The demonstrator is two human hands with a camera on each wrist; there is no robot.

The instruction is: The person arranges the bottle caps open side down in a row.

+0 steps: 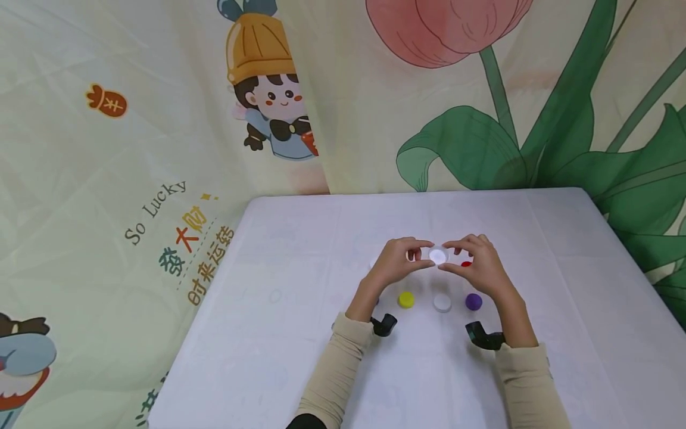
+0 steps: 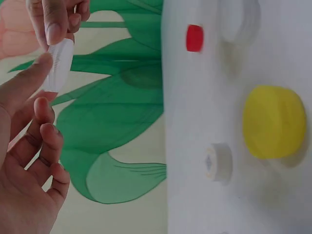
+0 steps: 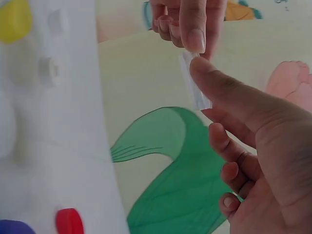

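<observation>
Raised over the table, a small white round cap (image 1: 438, 256) is pinched between both hands. My left hand (image 1: 399, 259) grips its left edge with thumb and forefinger, and my right hand (image 1: 477, 262) grips the right edge the same way. The left wrist view shows fine ridges around the side of the cap (image 2: 61, 66). In the right wrist view the cap (image 3: 192, 83) is seen nearly edge-on, partly covered by the right thumb. The other fingers of both hands are curled loosely below it.
A yellow cap (image 1: 406, 300), a white cap (image 1: 442, 302) and a purple cap (image 1: 473, 301) lie in a row nearer me. Behind the right fingers lies a red cap (image 1: 466, 264). A small printed white cap (image 2: 219, 162) is on the white tabletop (image 1: 300, 250).
</observation>
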